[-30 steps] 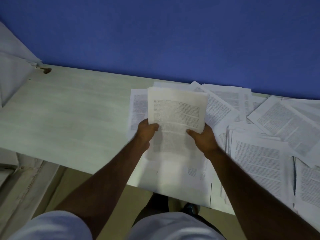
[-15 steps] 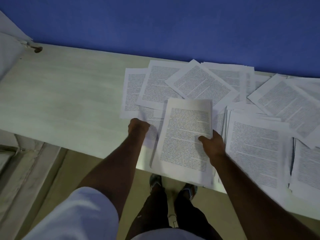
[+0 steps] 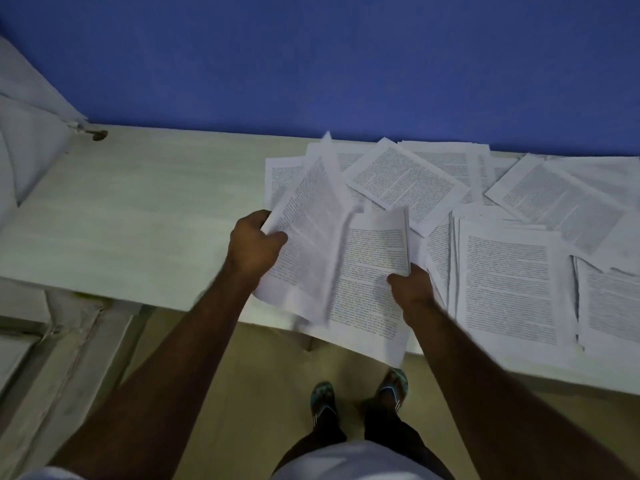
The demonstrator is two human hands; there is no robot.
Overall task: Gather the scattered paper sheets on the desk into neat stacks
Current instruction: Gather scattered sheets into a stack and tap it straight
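Printed white paper sheets lie scattered over the right half of the pale desk [image 3: 138, 209]. My left hand [image 3: 254, 247] grips the left edge of a sheet [image 3: 308, 216] that is lifted and tilted, its top corner blurred. My right hand [image 3: 412, 285] holds a bundle of sheets [image 3: 367, 282] by its right edge, hanging over the desk's front edge. One loose sheet [image 3: 405, 181] lies skewed behind the bundle. A squared stack [image 3: 509, 278] rests just right of my right hand. More loose sheets [image 3: 561, 199] spread toward the far right.
A blue wall [image 3: 311, 64] runs along the back of the desk. The desk's left half is bare wood with a small dark knot [image 3: 98, 135] at its back corner. Pale furniture [image 3: 27, 147] stands at the left. My feet [image 3: 356, 396] are on the tan floor below.
My left hand, closed and empty half a second ago, has picked up a sheet from the left of the pile. The bundle passed from both hands to my right hand alone.
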